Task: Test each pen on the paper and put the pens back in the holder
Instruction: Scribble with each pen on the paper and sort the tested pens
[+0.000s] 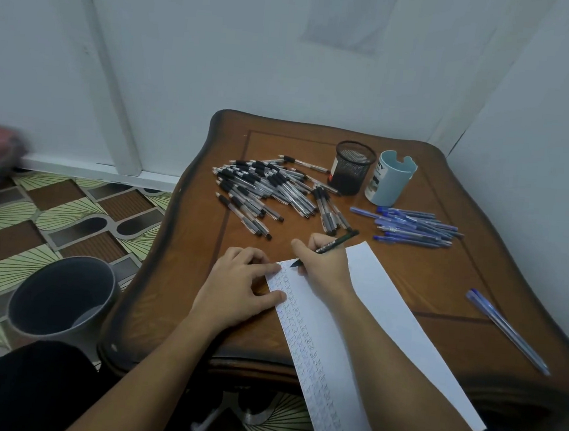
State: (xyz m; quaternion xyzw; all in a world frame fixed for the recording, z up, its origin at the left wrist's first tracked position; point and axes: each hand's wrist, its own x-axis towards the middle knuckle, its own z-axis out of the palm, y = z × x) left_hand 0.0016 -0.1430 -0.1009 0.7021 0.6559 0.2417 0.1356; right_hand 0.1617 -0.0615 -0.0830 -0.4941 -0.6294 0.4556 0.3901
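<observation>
"Pen [334, 243] check: where is it, and what worries you?"

"Left to right, then. A bin [14, 298] stands on the floor beside the counter [441, 291]; anything rolling off that side could drop in. My left hand [239, 287] presses the scribbled edge of the paper [371, 312], fingers loose and gripping nothing. If I lift it, I reckon the sheet slides, since its near end hangs over the counter. Behind lies a heap of black pens [268, 186], easy to scatter."

"And the pen itself?"

"Pinched in the fingers of my right hand [323, 263], tip on the paper's far corner. My forearm lies across the sheet, so fresh ink might smear."

"Further right?"

"The mesh holder [350, 173] and the blue cup [387, 183] stand together, with no pens sticking out. A careless drop could tip one. The blue pens [413, 226] lie near them, and a stray blue pen [508, 333] lies near the right edge, where a nudge could roll it off."
</observation>
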